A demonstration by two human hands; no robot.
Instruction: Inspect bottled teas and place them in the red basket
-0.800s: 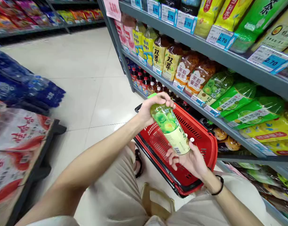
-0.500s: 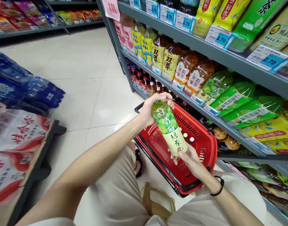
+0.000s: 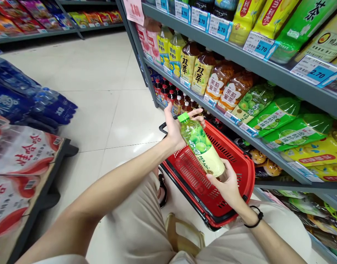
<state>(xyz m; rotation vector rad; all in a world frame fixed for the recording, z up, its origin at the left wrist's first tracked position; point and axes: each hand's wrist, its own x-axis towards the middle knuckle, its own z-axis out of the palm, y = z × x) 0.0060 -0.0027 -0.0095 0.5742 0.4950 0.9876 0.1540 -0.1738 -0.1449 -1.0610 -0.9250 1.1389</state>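
- Left hand [image 3: 175, 134]: fingers [image 3: 198, 121] wrap the upper part of a green-capped plastic drink bottle [image 3: 201, 146], thumb raised and apart from it.
- Right hand [image 3: 226, 185]: fingers [image 3: 214, 179] curl partly open under the bottle's base; a black wristband [image 3: 257, 218] circles the wrist.
- The bottle lies tilted between both hands, cap toward the upper left, above a red shopping basket [image 3: 249, 172].
- Beige shorts [image 3: 135, 220] show beneath the left arm.
- Left of the tiled floor [image 3: 127, 124]: red-printed cartons [image 3: 22, 156] on a pallet, blue-wrapped water bottles [image 3: 14, 102] beyond.
- Right: green drink pouches [image 3: 284, 123] along a grey shelf edge [image 3: 267, 156], with 2.70 price tags [image 3: 314, 69] on the shelf above.
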